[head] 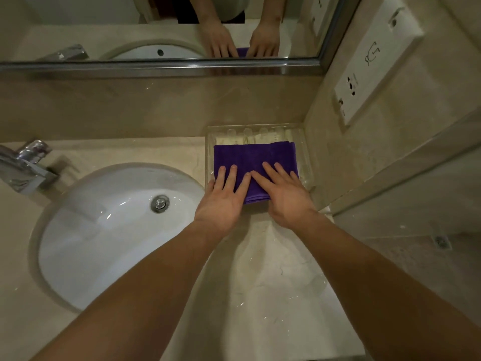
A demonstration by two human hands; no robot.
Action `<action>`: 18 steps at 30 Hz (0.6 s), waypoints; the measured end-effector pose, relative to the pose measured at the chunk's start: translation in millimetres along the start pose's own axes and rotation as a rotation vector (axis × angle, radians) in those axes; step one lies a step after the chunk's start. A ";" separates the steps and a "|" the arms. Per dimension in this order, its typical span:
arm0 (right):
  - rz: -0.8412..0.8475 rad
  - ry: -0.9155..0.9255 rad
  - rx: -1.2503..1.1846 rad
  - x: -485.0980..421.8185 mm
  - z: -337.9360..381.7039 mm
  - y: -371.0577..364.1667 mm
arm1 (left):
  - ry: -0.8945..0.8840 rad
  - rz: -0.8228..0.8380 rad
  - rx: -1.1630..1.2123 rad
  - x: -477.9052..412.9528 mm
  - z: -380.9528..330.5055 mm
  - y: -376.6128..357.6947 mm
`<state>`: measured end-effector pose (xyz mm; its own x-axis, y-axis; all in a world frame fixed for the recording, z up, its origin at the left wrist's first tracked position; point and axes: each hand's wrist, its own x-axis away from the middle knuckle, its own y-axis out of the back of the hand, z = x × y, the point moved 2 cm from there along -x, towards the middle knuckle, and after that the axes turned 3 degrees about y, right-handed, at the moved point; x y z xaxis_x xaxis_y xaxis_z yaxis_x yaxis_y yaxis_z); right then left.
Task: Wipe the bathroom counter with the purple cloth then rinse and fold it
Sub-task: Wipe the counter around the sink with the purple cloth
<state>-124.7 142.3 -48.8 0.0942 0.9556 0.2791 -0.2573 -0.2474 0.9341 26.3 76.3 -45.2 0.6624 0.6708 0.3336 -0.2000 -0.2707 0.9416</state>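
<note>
"Pressing down on the purple cloth [255, 157] with both hands, what for?"

"To flatten the folds, I'd judge. The cloth lies folded into a thick rectangle in the clear tray [260, 127]. Most of it stretches beyond the fingertips toward the wall, and its near edge shows between the two hands."

"How are the hands set?"

"The left hand [223, 198] and right hand [285, 198] lie palm-down side by side. The fingers are straight and a little spread, and they grip nothing. Both hands angle inward, so the two index fingertips almost meet on the cloth's middle. The forearms reach forward over the counter [273, 269], wrists low."

"And the rest of the job?"

"Behind the wrists the counter shows glints that look like water, and the cloth looks neatly folded. I'd say the task is near its end. The sink [117, 230] sits left of the left hand's fingers, and the faucet [26, 168] is farther left again."
</note>
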 end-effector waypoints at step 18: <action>-0.007 -0.152 -0.052 102.8 53.5 -66.6 | -0.119 -0.044 0.126 103.6 -11.1 -47.5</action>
<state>-46.5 248.5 -70.5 0.2392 0.9212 0.3069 -0.3049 -0.2288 0.9245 96.4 166.4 -54.9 0.7506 0.5999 0.2772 -0.0818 -0.3319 0.9398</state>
